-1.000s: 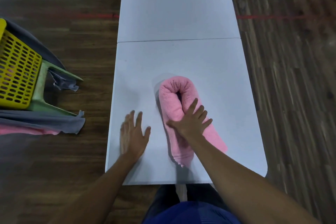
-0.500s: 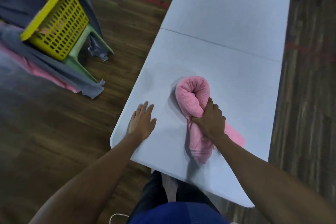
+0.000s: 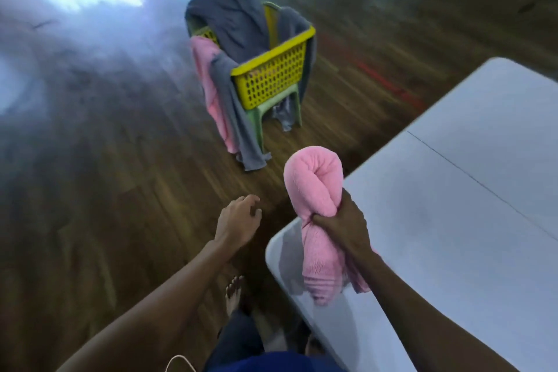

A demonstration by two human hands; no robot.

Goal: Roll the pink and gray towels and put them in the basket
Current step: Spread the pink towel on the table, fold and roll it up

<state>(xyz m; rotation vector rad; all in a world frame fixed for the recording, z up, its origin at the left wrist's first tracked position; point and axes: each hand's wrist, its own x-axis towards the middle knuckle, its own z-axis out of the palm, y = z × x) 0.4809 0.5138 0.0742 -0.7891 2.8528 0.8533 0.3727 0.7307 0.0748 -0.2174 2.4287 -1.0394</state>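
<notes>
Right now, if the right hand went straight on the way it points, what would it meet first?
Probably the yellow basket; the right hand, gripping the rolled pink towel, points at it across bare floor, though depth is unclear.

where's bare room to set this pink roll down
The white table is bare from the right hand holding the pink roll out to its far edge. The yellow basket is crowded: gray towels hang over its back and one side, so its inside is mostly hidden.
</notes>
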